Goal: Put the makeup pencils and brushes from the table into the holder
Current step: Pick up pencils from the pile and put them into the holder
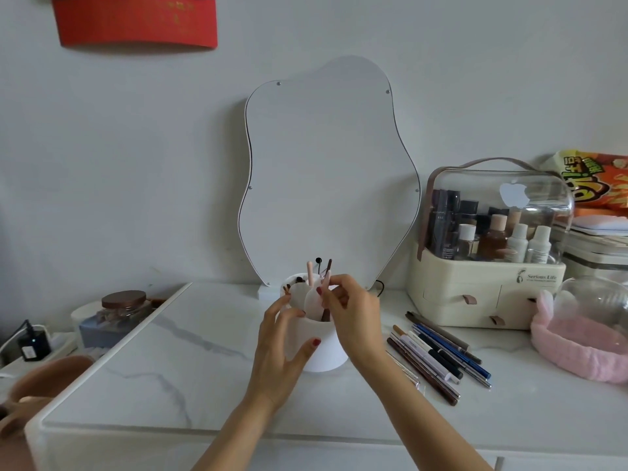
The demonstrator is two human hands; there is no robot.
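Now pencil between right fingers, over holder

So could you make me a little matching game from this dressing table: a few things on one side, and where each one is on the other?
Things:
1. white holder
2. loose pencils
3. pink headband
4. brown-lidded jar

Places:
A. far right of the table
B. lying flat, just right of the holder
C. off the table's left edge, on a lower surface
D. in front of the mirror, steadied by the left hand

Pairs: 1-D, 2-B, 3-A, 4-C
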